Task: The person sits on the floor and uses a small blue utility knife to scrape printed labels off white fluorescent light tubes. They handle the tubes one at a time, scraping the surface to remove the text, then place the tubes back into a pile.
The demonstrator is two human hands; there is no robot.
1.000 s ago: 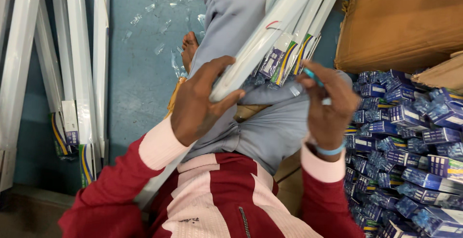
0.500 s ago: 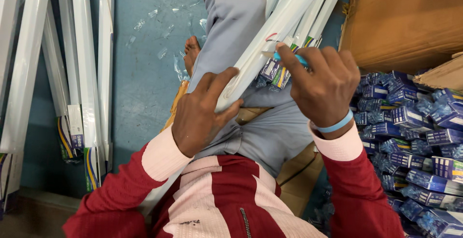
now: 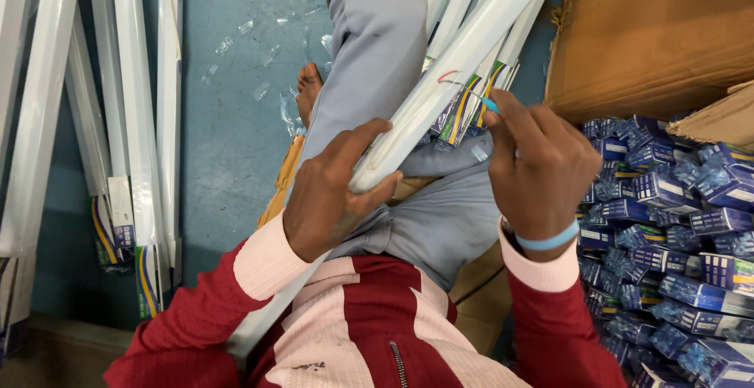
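White plastic tube-light fittings (image 3: 118, 113) lie in a row on the blue floor (image 3: 236, 121) at our far left, their ends in printed sleeves. Moving right, our left hand (image 3: 334, 195) is wrapped around a long white tube-light fitting (image 3: 440, 97) that slants across our grey-trousered lap (image 3: 424, 215). Next, our right hand (image 3: 542, 172) is closed, pinching a thin light-blue tool (image 3: 488, 104) whose tip sits just beside that fitting's red wires. Furthest right, small blue cardboard boxes (image 3: 675, 239) are heaped below a brown carton (image 3: 652, 34).
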